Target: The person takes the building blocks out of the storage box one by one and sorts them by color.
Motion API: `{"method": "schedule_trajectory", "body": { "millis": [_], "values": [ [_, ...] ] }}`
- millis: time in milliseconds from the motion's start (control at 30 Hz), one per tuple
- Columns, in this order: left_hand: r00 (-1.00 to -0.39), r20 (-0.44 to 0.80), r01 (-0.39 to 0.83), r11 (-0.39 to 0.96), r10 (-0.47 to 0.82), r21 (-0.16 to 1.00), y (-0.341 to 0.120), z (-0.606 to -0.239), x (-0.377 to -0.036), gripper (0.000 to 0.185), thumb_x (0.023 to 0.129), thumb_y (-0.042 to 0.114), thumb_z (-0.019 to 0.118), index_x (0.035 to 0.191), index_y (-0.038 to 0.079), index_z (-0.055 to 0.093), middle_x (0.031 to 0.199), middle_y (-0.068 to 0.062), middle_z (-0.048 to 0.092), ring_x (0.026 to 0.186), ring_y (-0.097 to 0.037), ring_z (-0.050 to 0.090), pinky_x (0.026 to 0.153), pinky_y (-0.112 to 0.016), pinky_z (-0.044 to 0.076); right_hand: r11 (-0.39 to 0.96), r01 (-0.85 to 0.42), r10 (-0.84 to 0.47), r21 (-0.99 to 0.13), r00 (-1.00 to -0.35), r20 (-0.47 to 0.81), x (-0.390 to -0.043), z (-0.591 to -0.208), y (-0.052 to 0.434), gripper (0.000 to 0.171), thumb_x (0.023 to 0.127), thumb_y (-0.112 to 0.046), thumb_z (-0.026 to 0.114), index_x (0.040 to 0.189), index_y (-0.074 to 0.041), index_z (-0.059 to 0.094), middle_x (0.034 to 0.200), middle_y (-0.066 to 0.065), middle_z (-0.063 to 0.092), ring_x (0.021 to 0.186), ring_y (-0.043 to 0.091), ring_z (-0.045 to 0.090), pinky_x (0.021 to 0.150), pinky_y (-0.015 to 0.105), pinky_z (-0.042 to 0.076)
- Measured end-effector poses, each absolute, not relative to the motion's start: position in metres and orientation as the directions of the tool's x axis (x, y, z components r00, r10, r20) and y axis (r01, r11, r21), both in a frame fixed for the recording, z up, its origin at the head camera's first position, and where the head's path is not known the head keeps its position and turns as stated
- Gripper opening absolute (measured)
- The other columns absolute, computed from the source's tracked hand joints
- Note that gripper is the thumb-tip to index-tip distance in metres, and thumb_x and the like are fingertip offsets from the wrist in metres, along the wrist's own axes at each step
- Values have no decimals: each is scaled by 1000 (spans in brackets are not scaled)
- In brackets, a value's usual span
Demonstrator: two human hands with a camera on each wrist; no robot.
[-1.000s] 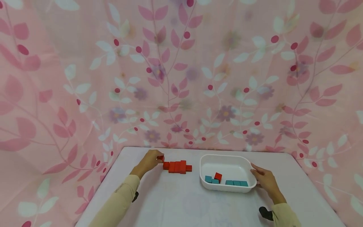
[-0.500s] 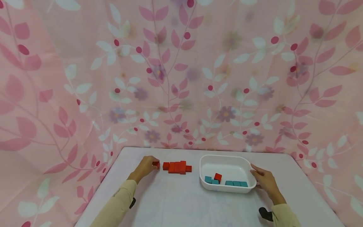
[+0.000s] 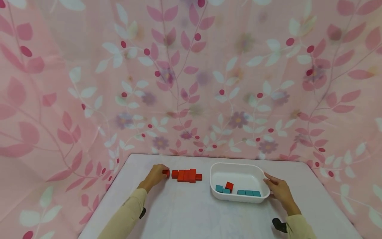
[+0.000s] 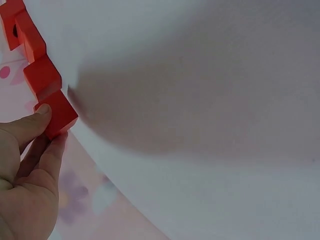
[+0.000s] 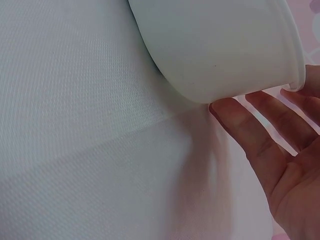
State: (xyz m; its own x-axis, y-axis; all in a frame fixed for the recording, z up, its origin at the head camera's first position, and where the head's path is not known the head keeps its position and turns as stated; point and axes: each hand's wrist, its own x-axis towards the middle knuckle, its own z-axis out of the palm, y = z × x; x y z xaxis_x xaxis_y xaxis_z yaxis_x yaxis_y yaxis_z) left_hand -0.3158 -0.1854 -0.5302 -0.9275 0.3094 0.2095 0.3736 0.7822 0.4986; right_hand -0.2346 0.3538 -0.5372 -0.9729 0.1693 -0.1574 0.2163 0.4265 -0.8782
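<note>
My left hand [image 3: 154, 176] pinches a red block [image 3: 166, 173] between thumb and fingers, low over the left part of the table. Just right of that block lies a row of red blocks [image 3: 186, 176] of differing widths. In the left wrist view the held block [image 4: 59, 114] lines up with the end of the row [image 4: 43, 77]. On the right, my right hand [image 3: 281, 192] holds the right end of a white tray [image 3: 238, 168]. Its fingers [image 5: 250, 130] reach against the tray's outer wall [image 5: 225, 55] and rim in the right wrist view.
Inside the tray, one red block [image 3: 229, 186] sits near several teal blocks [image 3: 249, 193] along the front wall. A white cloth covers the table [image 3: 203, 219]. Behind it hangs a pink floral curtain [image 3: 191, 99].
My left hand has drawn the red block from above the row's left end down and left, then slightly back right toward it. The right hand and tray stay in place.
</note>
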Motion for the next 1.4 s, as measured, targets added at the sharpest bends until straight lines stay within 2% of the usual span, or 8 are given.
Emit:
{"method": "schedule_trajectory", "body": {
  "millis": [200,367,800,1033,1267,1400],
  "values": [
    [-932,203,362,788,299,499,-178,-534,-317,30,76,-6,77,106,-5,72,100,-14,69,95,-29,63,88,-46,52,425,209,177,-881,-973,-146,-235,-539,353,61,98,-41,57,148,-13,38,148,27,35,103,31,57,71,33,58],
    [-926,206,378,782,317,496,-174,-533,-318,32,76,-6,78,107,-7,71,99,-15,69,94,-30,63,88,-46,52,427,200,168,-882,-976,-140,-236,-542,355,60,98,-40,57,149,-14,38,152,24,31,108,31,54,70,31,58],
    [-926,208,378,775,316,507,-174,-538,-319,33,77,-6,77,109,-7,70,102,-16,69,96,-31,63,89,-46,52,439,204,168,-875,-975,-143,-236,-540,355,59,99,-40,56,149,-15,37,151,25,30,111,35,54,72,32,58],
    [-919,227,394,760,321,518,-175,-535,-319,41,76,-8,78,116,-5,68,113,-18,67,108,-34,61,96,-49,48,440,208,168,-874,-975,-148,-236,-540,355,61,99,-42,55,149,-14,36,151,25,30,116,39,52,72,32,58],
    [-912,249,409,724,325,555,-162,-513,-319,54,78,1,79,129,0,61,129,-16,61,124,-35,52,103,-49,41,443,207,165,-873,-975,-147,-237,-538,356,62,99,-43,55,150,-15,35,152,25,29,115,38,52,72,32,58],
    [-876,295,482,695,381,533,-141,-506,-318,53,81,5,79,131,4,61,130,-14,61,124,-33,53,103,-49,42,440,214,171,-872,-973,-153,-236,-540,355,62,98,-43,56,149,-14,36,150,26,31,111,36,54,71,32,58]
  ]
}}
